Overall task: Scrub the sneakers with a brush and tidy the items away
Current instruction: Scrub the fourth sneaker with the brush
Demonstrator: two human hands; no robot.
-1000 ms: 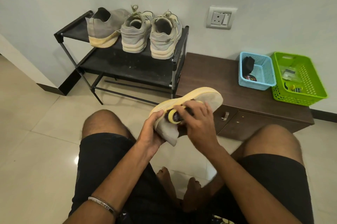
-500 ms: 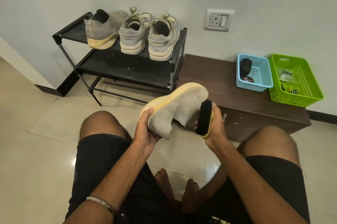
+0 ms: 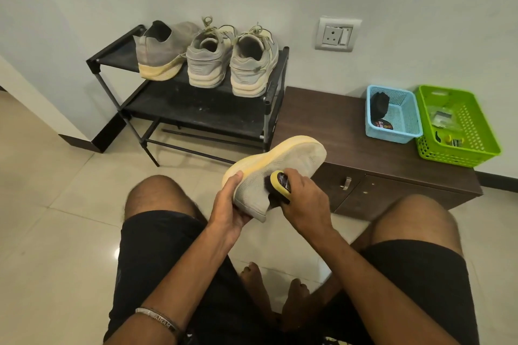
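brush (image 3: 281, 182) back on sneaker (image 3: 283, 166), tiled floor (image 3: 56, 176)

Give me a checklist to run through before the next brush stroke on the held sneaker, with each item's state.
1. Left hand grips the sneaker at the heel end: ok.
2. Right hand has a grip on the brush: ok.
3. Bristles touch the sneaker's grey upper: ok.
4. Upper already clean: cannot tell.
5. Free room on the shoe rack for it, with three sneakers on the top shelf and the lower shelf bare: ok.
6. Blue basket open for the brush: ok.
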